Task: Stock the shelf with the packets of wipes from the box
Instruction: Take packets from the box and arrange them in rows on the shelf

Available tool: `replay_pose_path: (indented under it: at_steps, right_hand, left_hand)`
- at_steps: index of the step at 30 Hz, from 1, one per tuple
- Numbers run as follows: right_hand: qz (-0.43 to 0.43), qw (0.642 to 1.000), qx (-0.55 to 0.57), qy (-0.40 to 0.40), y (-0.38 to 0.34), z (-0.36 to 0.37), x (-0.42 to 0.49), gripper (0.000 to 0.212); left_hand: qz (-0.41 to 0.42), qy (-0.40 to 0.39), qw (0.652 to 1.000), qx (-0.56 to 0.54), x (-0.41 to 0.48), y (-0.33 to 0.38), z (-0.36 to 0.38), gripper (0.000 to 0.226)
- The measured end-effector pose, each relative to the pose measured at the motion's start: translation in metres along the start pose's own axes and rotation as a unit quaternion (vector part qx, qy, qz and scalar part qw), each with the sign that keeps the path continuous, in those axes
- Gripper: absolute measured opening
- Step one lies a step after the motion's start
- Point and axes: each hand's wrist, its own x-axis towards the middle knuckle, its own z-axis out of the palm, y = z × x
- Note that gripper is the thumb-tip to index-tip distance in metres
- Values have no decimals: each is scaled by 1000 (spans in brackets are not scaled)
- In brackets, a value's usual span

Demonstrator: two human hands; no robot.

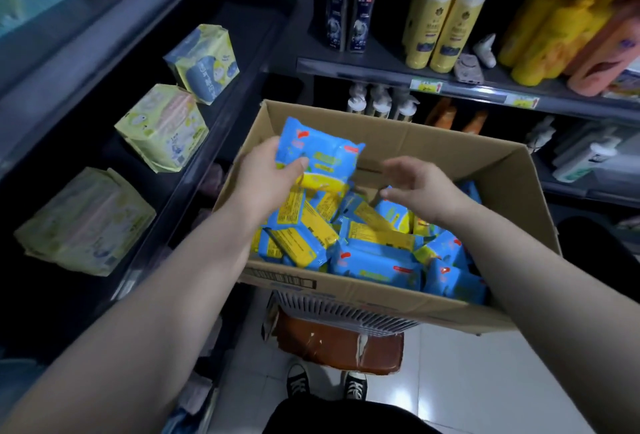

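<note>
Above the left end of the open cardboard box (450, 153), a blue and yellow packet of wipes (322, 153) is held clear of the heap, tilted, with its printed front facing up. The left hand (266, 170) grips it by its near-left edge: the thumb lies across the front and the fingers are curled behind the packet. The right hand (419, 187) hovers over the middle of the box with its fingers spread and loosely bent, holding nothing; whether the fingertips touch the packets beneath cannot be told.

The rest of the packets (374, 239) lie jumbled in the box, some showing the blue front and some the yellow back, filling the near half and leaving bare cardboard at the far side. The box sits on a white slatted piece (346, 312), and under that is a brown padded seat (336, 347) with torn covering.

To the left runs a dark shelf (207, 142) that holds three pale yellow packs (162, 125) in a row, well apart from one another. Straight ahead and to the right, another shelf unit carries two dark shampoo bottles (351, 14), tall yellow bottles (443, 25) beside them and orange and yellow bottles (561, 28) further right, with yellow price tags (426, 86) on the front rail. Pump bottles stand on the level below.

At the bottom, the person's two black and white shoes (298, 381) stand on a white tiled floor (467, 381), just near the brown seat.
</note>
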Motion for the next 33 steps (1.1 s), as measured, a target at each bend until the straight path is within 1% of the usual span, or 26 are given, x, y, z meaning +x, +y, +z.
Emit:
replay_pose_path:
  at_steps: [1,2,3,4,5,6,9,11,12,13,15,16,17,18,19,21,23,26,28,29,30,32,33]
  right_hand:
    - [-8,995,-88,-46,8,4,-1,43]
    - [-13,981,-167,-101,14,9,-3,42]
    - [-11,961,-233,-148,19,16,-5,43]
    - [-2,944,-277,-179,23,22,-6,44]
    - [8,934,-298,-195,23,26,-6,43]
    - [13,932,-304,-197,23,28,-6,41]
    - [3,936,-302,-183,19,27,-5,27]
    - [-4,947,-281,-153,14,20,-5,20]
    - [-8,958,-258,-122,11,14,-6,17]
    - [-12,971,-226,-79,7,8,-6,15]
    - [-29,988,-149,38,-6,-6,-11,14]
    - [-49,986,-116,105,-15,-10,-16,16]
    - [-83,978,-93,168,-24,-13,-20,17]
    - [-130,963,-89,217,-33,-12,-25,17]
    - [-186,945,-103,249,-41,-11,-28,14]
    - [-284,903,-166,275,-53,-4,-35,9]
    - [-355,858,-230,291,-56,0,-39,5]
    - [-412,807,-275,322,-56,8,-48,12]
    - [-430,790,-286,330,-58,11,-55,15]
    - [-434,792,-286,321,-58,11,-58,15]
    - [-431,802,-282,301,-59,12,-62,15]
    - [-393,843,-268,251,-62,11,-69,17]
    - [-354,869,-256,232,-65,11,-72,25]
  left_hand:
    - [-6,22,1000,-11,2,-2,-3,18]
    - [-9,36,999,-15,3,-3,-5,17]
    - [-8,39,999,-18,4,-4,-5,17]
    - [-6,37,999,-21,3,-4,-5,17]
    - [-5,33,999,-21,3,-3,-4,16]
    - [-3,27,999,-20,2,-2,-2,17]
    - [-5,14,1000,-17,1,-3,-1,19]
    - [-7,17,1000,-12,1,-4,-2,19]
    - [-6,21,1000,-5,0,-4,-3,19]
    - [-7,30,1000,1,0,-4,-3,20]
    - [-20,45,999,2,-1,-2,-3,20]
    - [-32,44,998,-7,-1,0,-2,22]
    - [-43,33,998,-28,-2,3,-2,25]
    - [-57,11,996,-63,-4,7,0,29]
    - [-69,-17,991,-110,-6,11,2,30]
    - [-88,-67,969,-223,-15,24,6,20]
    - [-100,-86,943,-307,-24,35,6,20]
    - [-87,-107,923,-360,-34,42,-1,32]
    - [-71,-129,924,-352,-43,46,-6,40]
    - [-62,-126,927,-347,-47,47,-9,37]
    - [-50,-115,931,-344,-51,47,-13,34]
    - [-35,-79,936,-341,-60,47,-23,32]
    - [-26,-60,938,-340,-65,48,-28,31]
